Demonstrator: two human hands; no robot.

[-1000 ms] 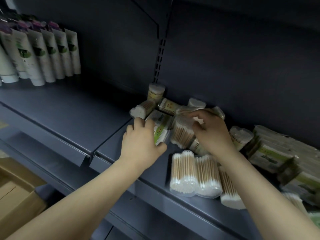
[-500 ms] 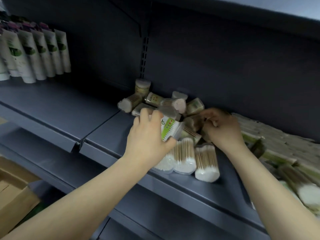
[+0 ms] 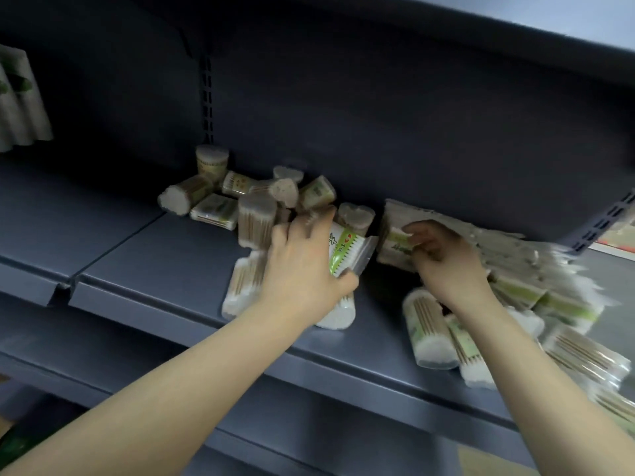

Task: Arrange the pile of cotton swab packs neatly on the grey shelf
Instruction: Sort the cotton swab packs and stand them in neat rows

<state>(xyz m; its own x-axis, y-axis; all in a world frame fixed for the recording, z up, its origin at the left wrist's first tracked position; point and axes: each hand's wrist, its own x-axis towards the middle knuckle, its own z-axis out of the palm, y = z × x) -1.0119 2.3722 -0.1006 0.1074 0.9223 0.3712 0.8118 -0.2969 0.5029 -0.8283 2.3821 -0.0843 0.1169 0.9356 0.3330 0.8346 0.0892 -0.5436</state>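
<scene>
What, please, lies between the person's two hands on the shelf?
In the head view, the flat green-labelled pack gripped by the left hand; beyond it, bare shelf before the right hand.

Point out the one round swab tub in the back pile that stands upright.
The round tub at the pile's far left rear, against the back wall below the slotted upright. It stands on its base, lid up; the tubs beside it lie tipped over.

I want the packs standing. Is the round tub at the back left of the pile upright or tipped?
Upright: the round tub stands on its base, lid on top, against the shelf's back wall.
</scene>
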